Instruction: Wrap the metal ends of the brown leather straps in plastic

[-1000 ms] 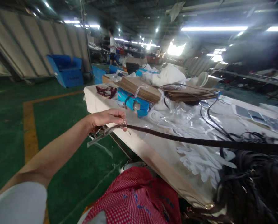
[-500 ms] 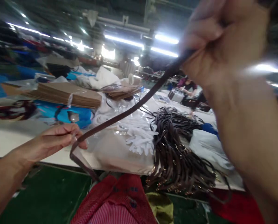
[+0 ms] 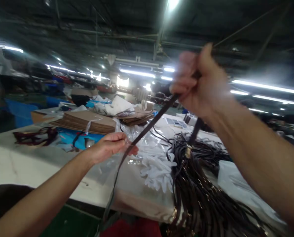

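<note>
Now the dark strap is over the table, its long side rising from the left hand up to the right hand; left pinches it lower down, right grips it higher, nearer the strap pile.

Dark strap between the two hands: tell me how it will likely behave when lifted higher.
The dark strap will probably be floppy, since its lower part hangs in a curve below the left hand. It looks thin and narrow, so likely light for its length. The part dangling below the right hand may swing.
</note>
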Demonstrator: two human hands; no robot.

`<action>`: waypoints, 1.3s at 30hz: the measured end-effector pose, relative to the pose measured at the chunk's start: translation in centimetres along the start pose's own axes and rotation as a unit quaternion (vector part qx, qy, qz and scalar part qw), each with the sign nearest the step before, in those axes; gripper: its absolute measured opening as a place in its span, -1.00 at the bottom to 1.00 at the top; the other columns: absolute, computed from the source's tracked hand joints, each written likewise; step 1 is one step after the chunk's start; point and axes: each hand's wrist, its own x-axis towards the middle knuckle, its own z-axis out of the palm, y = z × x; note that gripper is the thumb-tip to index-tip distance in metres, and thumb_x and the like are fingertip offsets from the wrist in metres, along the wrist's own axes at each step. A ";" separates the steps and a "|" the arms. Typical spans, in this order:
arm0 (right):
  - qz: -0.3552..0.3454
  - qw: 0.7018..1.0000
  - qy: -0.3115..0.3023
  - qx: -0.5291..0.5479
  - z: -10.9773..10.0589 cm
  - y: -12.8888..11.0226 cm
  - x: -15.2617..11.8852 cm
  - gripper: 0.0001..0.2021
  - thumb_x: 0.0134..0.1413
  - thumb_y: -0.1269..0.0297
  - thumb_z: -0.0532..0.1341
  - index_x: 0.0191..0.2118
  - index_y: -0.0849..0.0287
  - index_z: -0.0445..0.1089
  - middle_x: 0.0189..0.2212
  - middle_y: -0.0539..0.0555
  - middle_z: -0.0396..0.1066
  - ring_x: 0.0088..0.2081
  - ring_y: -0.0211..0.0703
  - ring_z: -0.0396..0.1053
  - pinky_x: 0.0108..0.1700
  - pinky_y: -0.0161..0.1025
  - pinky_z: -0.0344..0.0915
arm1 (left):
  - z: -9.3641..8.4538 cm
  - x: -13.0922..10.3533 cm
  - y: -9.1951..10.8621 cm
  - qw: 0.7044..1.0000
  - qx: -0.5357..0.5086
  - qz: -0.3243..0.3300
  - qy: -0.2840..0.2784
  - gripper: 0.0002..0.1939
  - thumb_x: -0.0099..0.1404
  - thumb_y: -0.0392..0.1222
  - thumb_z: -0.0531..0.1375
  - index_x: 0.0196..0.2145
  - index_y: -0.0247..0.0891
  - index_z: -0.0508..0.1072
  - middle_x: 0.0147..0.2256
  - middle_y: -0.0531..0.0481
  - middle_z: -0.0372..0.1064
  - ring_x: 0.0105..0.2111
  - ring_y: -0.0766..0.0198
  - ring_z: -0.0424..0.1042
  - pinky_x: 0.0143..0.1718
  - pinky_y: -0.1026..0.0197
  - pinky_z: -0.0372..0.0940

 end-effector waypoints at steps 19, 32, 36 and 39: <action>0.239 0.951 0.169 0.098 -6.6 9.6 -1.5 -0.57 0.36 0.02 0.02 -0.36 0.21 0.45 -0.50 0.04 0.49 -0.54 -0.33 0.43 -0.53 -0.43 0.36 | 3.0 3.0 2.2 0.995 0.069 -0.008 0.067 -0.50 -0.05 0.13 0.42 -0.49 -0.26 0.27 -0.54 0.06 0.34 -0.69 0.51 0.06 -0.64 0.32 -0.19; 0.151 0.971 0.187 0.000 -11.4 7.5 -1.2 -0.81 -0.05 0.55 0.41 -0.47 0.24 0.40 -0.69 -0.10 0.34 -0.70 -0.43 0.29 -0.64 -0.56 0.35 | 0.9 -0.9 -2.1 0.976 0.108 -0.095 0.166 -0.38 -0.18 0.27 0.42 -0.46 -0.25 0.25 -0.56 0.10 0.30 -0.66 0.48 0.11 -0.65 0.35 -0.17; 0.131 0.974 0.183 -0.037 -12.1 5.4 -0.8 -0.81 -0.01 0.52 0.40 -0.48 0.22 0.38 -0.70 -0.09 0.36 -0.70 -0.42 0.32 -0.63 -0.57 0.36 | 1.0 -0.6 -2.3 0.984 0.077 -0.077 0.143 -0.38 -0.20 0.27 0.44 -0.50 -0.26 0.28 -0.58 0.10 0.33 -0.65 0.45 0.17 -0.63 0.34 -0.04; 0.128 0.977 0.152 -0.074 -11.8 3.8 -0.8 -0.84 0.04 0.44 0.38 -0.45 0.23 0.39 -0.60 0.01 0.46 -0.61 -0.33 0.43 -0.57 -0.48 0.43 | 1.5 0.4 -1.7 0.989 0.049 -0.064 0.125 -0.45 -0.16 0.17 0.47 -0.46 -0.26 0.32 -0.45 -0.04 0.49 -0.45 0.26 0.44 -0.38 0.25 0.26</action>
